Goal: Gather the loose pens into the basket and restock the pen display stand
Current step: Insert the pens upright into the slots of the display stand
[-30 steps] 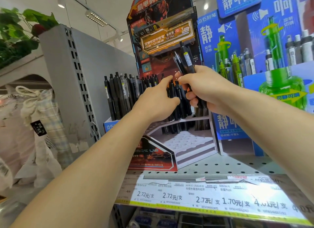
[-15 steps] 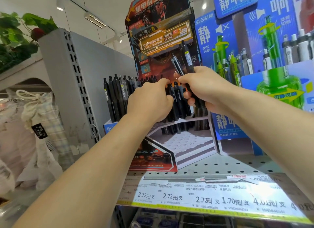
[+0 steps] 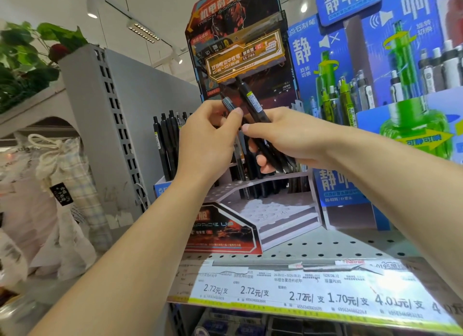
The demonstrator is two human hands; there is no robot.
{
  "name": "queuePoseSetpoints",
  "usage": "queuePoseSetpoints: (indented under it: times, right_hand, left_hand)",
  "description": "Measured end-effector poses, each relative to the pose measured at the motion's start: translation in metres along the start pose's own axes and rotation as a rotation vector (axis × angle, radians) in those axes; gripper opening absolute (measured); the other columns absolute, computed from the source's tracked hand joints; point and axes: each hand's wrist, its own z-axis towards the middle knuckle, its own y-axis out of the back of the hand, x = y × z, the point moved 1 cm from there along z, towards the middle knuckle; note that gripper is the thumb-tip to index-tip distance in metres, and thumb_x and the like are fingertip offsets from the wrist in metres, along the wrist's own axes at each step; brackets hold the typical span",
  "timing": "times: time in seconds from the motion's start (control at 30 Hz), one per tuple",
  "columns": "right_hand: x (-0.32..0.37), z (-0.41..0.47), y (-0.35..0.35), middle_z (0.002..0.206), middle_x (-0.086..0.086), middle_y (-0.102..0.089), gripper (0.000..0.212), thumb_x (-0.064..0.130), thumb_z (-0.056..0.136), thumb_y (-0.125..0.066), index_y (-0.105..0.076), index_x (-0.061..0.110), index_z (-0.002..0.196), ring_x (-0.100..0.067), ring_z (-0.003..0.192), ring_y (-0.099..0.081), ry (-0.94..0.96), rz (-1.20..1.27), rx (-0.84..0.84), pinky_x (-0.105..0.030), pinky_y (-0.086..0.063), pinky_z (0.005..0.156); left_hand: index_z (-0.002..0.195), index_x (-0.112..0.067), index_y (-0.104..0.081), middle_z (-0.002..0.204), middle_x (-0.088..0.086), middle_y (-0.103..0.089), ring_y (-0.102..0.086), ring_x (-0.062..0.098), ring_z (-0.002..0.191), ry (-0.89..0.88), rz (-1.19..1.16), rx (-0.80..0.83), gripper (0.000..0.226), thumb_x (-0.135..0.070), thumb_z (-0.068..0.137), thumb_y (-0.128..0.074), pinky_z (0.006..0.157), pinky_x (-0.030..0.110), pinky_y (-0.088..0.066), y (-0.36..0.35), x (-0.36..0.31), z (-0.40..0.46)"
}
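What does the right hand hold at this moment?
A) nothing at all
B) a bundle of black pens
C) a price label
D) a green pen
B: the right hand has its fingers curled round a bundle of black pens, which point up in front of the pen display stand.

1. White ceiling (image 3: 150,0) with track spotlights (image 3: 91,8) and a slotted light bar (image 3: 143,31).
2. A grey shelf end panel (image 3: 140,105) with rows of slots stands at the left.
3. Green leaves (image 3: 27,60) sit on top of it, at the far left.
4. Cloth drawstring bags (image 3: 60,175) hang below the leaves.
5. The perforated metal shelf (image 3: 325,245) runs across the front; a price strip (image 3: 300,293) lines its edge.
6. Blue display cards (image 3: 363,35) with green and white pens (image 3: 350,90) fill the right.
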Motion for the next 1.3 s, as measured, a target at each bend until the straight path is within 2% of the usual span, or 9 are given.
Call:
queuePoseSetpoints:
  times: [0.1,0.23,0.33,0.43,0.67,0.77,1.03,1.17,1.3]
  right_hand:
    - [0.000,-0.001,-0.002,0.085,-0.005,-0.059,0.020,0.031,0.107,-0.048,-0.066,0.022,0.106,-0.017,0.070,-0.070,-0.010,0.021,0.004,-0.040,-0.064,0.072]
    - [-0.001,0.002,0.006,0.096,-0.001,-0.066,0.022,0.033,0.107,-0.044,-0.066,0.029,0.113,-0.017,0.085,-0.074,-0.015,0.034,-0.211,-0.046,-0.062,0.084]
    - [-0.002,0.004,0.008,0.070,0.002,-0.058,0.022,0.025,0.106,-0.045,-0.066,0.020,0.103,-0.012,0.061,-0.063,0.010,0.111,-0.332,-0.029,-0.057,0.060]
    - [-0.003,0.004,0.010,0.062,0.002,-0.041,0.017,0.023,0.105,-0.049,-0.062,0.014,0.099,-0.010,0.046,-0.035,0.024,0.042,-0.370,-0.022,-0.031,0.039]
    - [0.000,0.005,0.009,0.074,-0.002,-0.042,0.018,0.042,0.105,-0.046,-0.052,0.027,0.113,-0.009,0.044,-0.029,-0.024,0.047,-0.328,-0.022,-0.023,0.041]
    - [0.000,0.005,0.009,0.075,-0.002,-0.043,0.017,0.043,0.106,-0.045,-0.052,0.027,0.104,-0.010,0.044,-0.030,-0.035,0.073,-0.328,-0.021,-0.025,0.041]
    - [-0.003,0.006,0.006,0.075,-0.001,-0.040,0.009,0.021,0.105,-0.044,-0.052,0.020,0.101,-0.012,0.051,-0.032,-0.050,0.112,-0.300,-0.024,-0.027,0.041]
    - [-0.006,0.007,0.006,0.078,-0.004,-0.044,0.014,0.013,0.103,-0.045,-0.053,0.014,0.092,-0.014,0.054,-0.038,-0.026,0.048,-0.298,-0.026,-0.030,0.042]
    - [-0.007,0.007,0.009,0.082,-0.007,-0.046,0.023,0.011,0.102,-0.045,-0.059,0.001,0.118,-0.016,0.057,-0.041,-0.031,0.013,-0.295,-0.027,-0.034,0.045]
  left_hand:
    - [0.088,-0.039,-0.058,0.087,-0.009,-0.068,-0.068,0.015,0.081,0.030,-0.026,-0.052,0.009,-0.034,0.096,-0.062,0.073,0.047,-0.060,0.004,0.000,-0.001]
    - [0.097,-0.032,-0.057,0.086,-0.009,-0.067,-0.070,0.006,0.075,0.066,-0.144,-0.148,0.009,-0.023,0.098,-0.059,0.069,0.041,-0.063,0.006,0.003,-0.002]
    - [0.117,-0.028,-0.058,0.079,-0.014,-0.065,-0.065,0.006,0.073,-0.053,-0.005,-0.158,0.020,-0.020,0.099,-0.057,0.069,0.044,-0.062,0.006,0.006,-0.007]
    - [0.140,-0.032,-0.042,0.074,-0.011,-0.064,-0.062,0.010,0.066,-0.211,0.223,-0.097,0.046,-0.018,0.098,-0.057,0.066,0.041,-0.056,0.000,0.008,-0.014]
    - [0.131,-0.035,-0.043,0.081,-0.010,-0.062,-0.062,0.017,0.070,-0.254,0.362,-0.038,0.039,-0.018,0.099,-0.056,0.070,0.045,-0.054,-0.004,0.012,-0.016]
    - [0.130,-0.033,-0.045,0.083,-0.009,-0.061,-0.061,0.019,0.074,-0.241,0.380,-0.015,0.034,-0.018,0.100,-0.053,0.074,0.048,-0.054,-0.005,0.012,-0.014]
    - [0.139,-0.023,-0.037,0.122,0.006,-0.059,-0.061,0.037,0.101,-0.078,0.690,0.145,0.048,-0.038,0.095,-0.051,0.074,0.040,-0.044,-0.014,0.019,-0.011]
    - [0.133,-0.021,-0.036,0.110,0.006,-0.060,-0.060,0.037,0.092,-0.052,0.723,0.174,0.050,-0.044,0.091,-0.052,0.070,0.038,-0.038,-0.016,0.021,-0.010]
    - [0.133,-0.018,-0.036,0.087,0.003,-0.056,-0.055,0.034,0.078,-0.089,0.820,0.198,0.049,-0.041,0.093,-0.051,0.064,0.038,-0.038,-0.018,0.018,-0.011]
